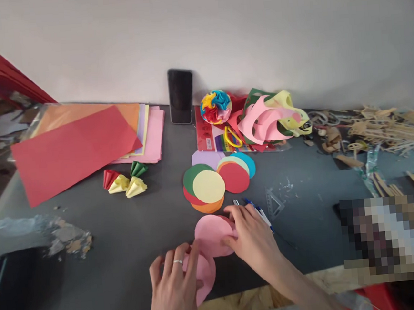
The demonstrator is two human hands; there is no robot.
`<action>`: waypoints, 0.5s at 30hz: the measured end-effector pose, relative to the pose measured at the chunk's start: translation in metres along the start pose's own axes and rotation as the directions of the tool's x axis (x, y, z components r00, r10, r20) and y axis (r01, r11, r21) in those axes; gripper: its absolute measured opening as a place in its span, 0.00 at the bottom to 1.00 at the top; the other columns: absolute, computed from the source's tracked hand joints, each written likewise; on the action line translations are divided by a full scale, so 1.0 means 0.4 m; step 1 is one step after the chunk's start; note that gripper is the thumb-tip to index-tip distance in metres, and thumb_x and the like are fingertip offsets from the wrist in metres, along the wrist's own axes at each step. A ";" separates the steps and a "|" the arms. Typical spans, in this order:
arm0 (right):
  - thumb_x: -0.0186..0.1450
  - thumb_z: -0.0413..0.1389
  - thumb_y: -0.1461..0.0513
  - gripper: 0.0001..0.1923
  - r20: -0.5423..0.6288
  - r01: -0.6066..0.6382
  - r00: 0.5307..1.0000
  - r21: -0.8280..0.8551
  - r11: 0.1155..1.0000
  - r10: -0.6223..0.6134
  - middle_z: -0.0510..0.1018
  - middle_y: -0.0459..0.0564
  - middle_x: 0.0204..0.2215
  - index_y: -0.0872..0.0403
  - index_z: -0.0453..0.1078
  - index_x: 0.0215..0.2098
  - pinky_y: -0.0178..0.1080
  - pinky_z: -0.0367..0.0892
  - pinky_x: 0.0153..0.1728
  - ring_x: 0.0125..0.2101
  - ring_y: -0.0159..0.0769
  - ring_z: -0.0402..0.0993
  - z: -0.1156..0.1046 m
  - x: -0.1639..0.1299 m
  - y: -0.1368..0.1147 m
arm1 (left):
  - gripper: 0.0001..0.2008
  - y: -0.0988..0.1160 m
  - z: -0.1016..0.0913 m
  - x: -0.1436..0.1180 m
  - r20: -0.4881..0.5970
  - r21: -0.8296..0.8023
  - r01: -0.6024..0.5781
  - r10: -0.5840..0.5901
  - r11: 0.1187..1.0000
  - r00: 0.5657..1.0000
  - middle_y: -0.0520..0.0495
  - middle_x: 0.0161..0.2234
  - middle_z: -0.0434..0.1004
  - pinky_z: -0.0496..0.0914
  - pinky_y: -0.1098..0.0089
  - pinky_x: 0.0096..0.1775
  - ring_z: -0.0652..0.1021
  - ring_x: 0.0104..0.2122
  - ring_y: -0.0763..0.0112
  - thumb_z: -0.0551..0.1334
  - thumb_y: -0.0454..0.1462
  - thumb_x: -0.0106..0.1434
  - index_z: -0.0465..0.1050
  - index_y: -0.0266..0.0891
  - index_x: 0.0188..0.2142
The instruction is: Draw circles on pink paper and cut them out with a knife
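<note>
Two pink groups of round paper lie near the front of the dark table. My right hand (pixel 254 232) pinches the right edge of the upper pink paper circle (pixel 211 233), fingertips and thumb on its rim. My left hand (pixel 174 282) rests with bent fingers on the lower pink paper circles (pixel 206 272), its thumb and forefinger at their edge; a ring shows on one finger. Just beyond, a fan of coloured paper circles (pixel 208 186) in cream, green, red, orange, lilac and blue overlaps on the table. Pens (pixel 261 213) lie beside my right hand.
A red paper sheet (pixel 74 156) covers stacked coloured paper at left. Folded paper cones (pixel 126 183) sit nearby. A phone (pixel 181 96) leans on the wall, beside a paper ball (pixel 216 107) and pink offcuts (pixel 262 122). Wooden sticks (pixel 384 126) and a set square (pixel 275 204) lie right.
</note>
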State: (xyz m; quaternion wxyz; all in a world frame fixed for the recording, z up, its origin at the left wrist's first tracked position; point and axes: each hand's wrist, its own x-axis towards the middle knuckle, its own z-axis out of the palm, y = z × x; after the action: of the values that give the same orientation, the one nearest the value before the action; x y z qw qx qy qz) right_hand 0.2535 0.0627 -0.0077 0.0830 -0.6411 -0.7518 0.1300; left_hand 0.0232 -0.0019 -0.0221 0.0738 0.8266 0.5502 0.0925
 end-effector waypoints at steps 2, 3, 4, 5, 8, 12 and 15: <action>0.53 0.71 0.63 0.21 0.047 -0.003 0.999 -0.003 1.000 0.003 0.79 0.51 0.37 0.48 0.69 0.41 0.50 0.72 0.42 0.41 0.50 0.72 -0.008 0.014 -0.001 | 0.29 0.010 -0.003 0.008 0.065 0.028 0.049 -0.051 0.998 0.997 0.43 0.53 0.80 0.67 0.50 0.48 0.78 0.50 0.54 0.64 0.31 0.59 0.69 0.48 0.60; 0.53 0.71 0.63 0.20 0.060 0.001 0.998 -0.006 1.000 -0.001 0.78 0.51 0.37 0.48 0.68 0.39 0.49 0.72 0.42 0.41 0.50 0.72 -0.012 0.019 -0.002 | 0.29 0.014 -0.004 0.011 0.084 0.033 0.057 -0.059 0.998 0.995 0.42 0.54 0.79 0.66 0.49 0.48 0.77 0.52 0.52 0.64 0.31 0.57 0.70 0.48 0.59; 0.53 0.71 0.63 0.19 0.065 0.004 0.998 -0.002 1.000 -0.004 0.78 0.50 0.37 0.48 0.67 0.37 0.49 0.71 0.42 0.41 0.49 0.72 -0.016 0.022 -0.002 | 0.28 0.018 -0.005 0.011 0.092 0.036 0.063 -0.066 0.997 0.994 0.42 0.56 0.78 0.65 0.49 0.48 0.76 0.54 0.51 0.64 0.30 0.56 0.71 0.49 0.57; 0.54 0.70 0.64 0.18 0.071 0.000 0.997 0.013 1.000 -0.001 0.79 0.49 0.37 0.48 0.67 0.36 0.47 0.71 0.42 0.40 0.48 0.73 -0.020 0.024 -0.001 | 0.27 0.021 -0.005 0.010 0.096 0.035 0.067 -0.070 0.997 0.993 0.43 0.57 0.77 0.64 0.49 0.48 0.75 0.55 0.51 0.64 0.29 0.56 0.71 0.49 0.56; 0.61 0.63 0.65 0.10 0.116 -0.076 0.991 0.101 0.992 0.064 0.79 0.44 0.31 0.47 0.66 0.35 0.40 0.66 0.33 0.34 0.43 0.75 -0.038 0.022 0.011 | 0.27 0.025 -0.001 -0.004 0.093 0.027 0.098 -0.100 0.995 0.991 0.43 0.59 0.76 0.62 0.49 0.50 0.75 0.57 0.55 0.60 0.27 0.59 0.70 0.48 0.56; 0.68 0.55 0.61 0.04 0.097 -0.140 0.988 0.216 0.966 0.122 0.80 0.44 0.29 0.46 0.69 0.42 0.38 0.62 0.27 0.27 0.41 0.77 -0.062 0.017 0.042 | 0.32 0.011 0.001 -0.014 0.103 0.027 0.103 -0.106 0.994 0.989 0.40 0.57 0.77 0.62 0.49 0.48 0.75 0.54 0.53 0.62 0.28 0.57 0.66 0.44 0.61; 0.69 0.52 0.61 0.06 0.039 -0.065 0.998 0.311 0.948 0.056 0.83 0.48 0.36 0.47 0.70 0.43 0.38 0.68 0.31 0.32 0.41 0.79 -0.071 0.022 0.045 | 0.28 0.001 -0.009 -0.003 0.180 0.031 0.097 -0.101 0.995 0.978 0.42 0.50 0.79 0.63 0.49 0.45 0.76 0.49 0.50 0.65 0.31 0.54 0.71 0.46 0.55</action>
State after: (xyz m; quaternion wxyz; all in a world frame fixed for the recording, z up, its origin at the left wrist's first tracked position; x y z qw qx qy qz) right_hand 0.2771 0.0766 0.0136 0.1682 -0.6406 -0.7029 0.2592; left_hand 0.0222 -0.0029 -0.0186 0.1187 0.8039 0.5828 0.0069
